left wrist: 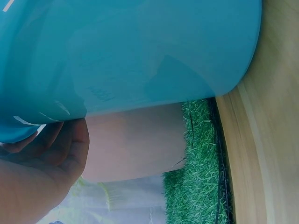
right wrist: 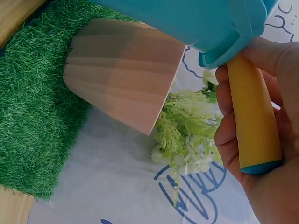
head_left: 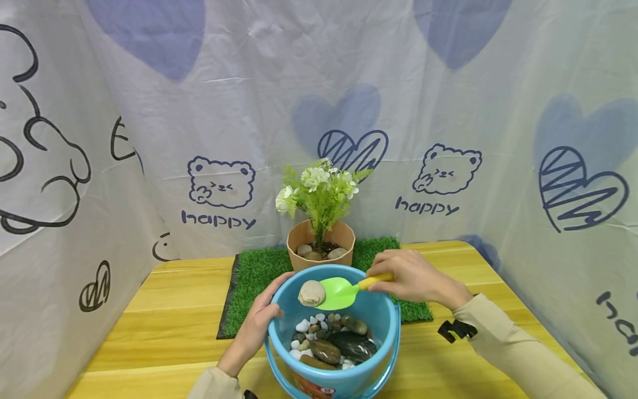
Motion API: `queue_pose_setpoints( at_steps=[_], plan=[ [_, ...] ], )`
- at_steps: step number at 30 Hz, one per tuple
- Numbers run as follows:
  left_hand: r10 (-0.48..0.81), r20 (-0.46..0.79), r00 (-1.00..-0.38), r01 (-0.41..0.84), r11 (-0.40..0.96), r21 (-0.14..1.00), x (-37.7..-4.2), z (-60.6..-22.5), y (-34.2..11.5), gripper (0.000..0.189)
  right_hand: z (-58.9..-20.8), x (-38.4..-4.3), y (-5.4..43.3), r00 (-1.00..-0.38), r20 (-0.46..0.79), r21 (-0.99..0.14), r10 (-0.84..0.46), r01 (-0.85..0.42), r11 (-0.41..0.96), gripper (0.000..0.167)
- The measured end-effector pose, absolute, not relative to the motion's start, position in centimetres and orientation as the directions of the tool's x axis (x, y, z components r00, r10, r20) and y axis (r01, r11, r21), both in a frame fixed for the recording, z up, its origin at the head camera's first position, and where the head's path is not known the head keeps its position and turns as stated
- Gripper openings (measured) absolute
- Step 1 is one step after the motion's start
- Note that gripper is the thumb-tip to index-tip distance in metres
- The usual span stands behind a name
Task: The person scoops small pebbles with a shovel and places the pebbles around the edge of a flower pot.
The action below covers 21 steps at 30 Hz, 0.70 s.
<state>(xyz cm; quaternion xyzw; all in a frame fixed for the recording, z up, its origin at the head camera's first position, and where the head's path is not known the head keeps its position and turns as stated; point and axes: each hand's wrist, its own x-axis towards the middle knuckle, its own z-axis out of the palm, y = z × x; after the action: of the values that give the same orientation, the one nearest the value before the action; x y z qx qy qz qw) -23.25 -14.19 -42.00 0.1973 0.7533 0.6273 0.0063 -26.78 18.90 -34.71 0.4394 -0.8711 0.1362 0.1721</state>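
My right hand (head_left: 406, 275) grips the yellow handle (right wrist: 254, 114) of a small toy shovel with a green blade (head_left: 340, 293). At the blade's tip lies a round beige stone (head_left: 312, 293), above the mouth of a blue bucket (head_left: 286, 363). My left hand (head_left: 259, 316) holds the bucket's rim at its left side, with the thumb over the edge; the left wrist view shows its fingers (left wrist: 74, 140) against the outer wall. Inside the bucket are white pebbles (head_left: 302, 325), a large black stone (head_left: 354, 346) and several brown stones (head_left: 325, 351).
Behind the bucket, a peach flowerpot (head_left: 295, 252) holds a white-flowered plant (head_left: 319, 191), soil and a few stones. The pot stands on a green artificial grass mat (head_left: 259, 271), laid on a yellow wooden table (head_left: 164, 316). A printed white curtain (head_left: 239, 111) encloses the table's back and sides.
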Motion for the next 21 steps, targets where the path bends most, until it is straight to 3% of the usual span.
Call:
queue_pose_setpoints(
  at_steps=[21],
  plan=[
    [0.330,0.247,-0.911,0.308,0.147,0.940,-23.39,-42.14,-14.39,0.073,-34.84,-26.66,18.69,-0.574,0.412,-0.100,-0.707,-0.800,0.591,0.019]
  ],
)
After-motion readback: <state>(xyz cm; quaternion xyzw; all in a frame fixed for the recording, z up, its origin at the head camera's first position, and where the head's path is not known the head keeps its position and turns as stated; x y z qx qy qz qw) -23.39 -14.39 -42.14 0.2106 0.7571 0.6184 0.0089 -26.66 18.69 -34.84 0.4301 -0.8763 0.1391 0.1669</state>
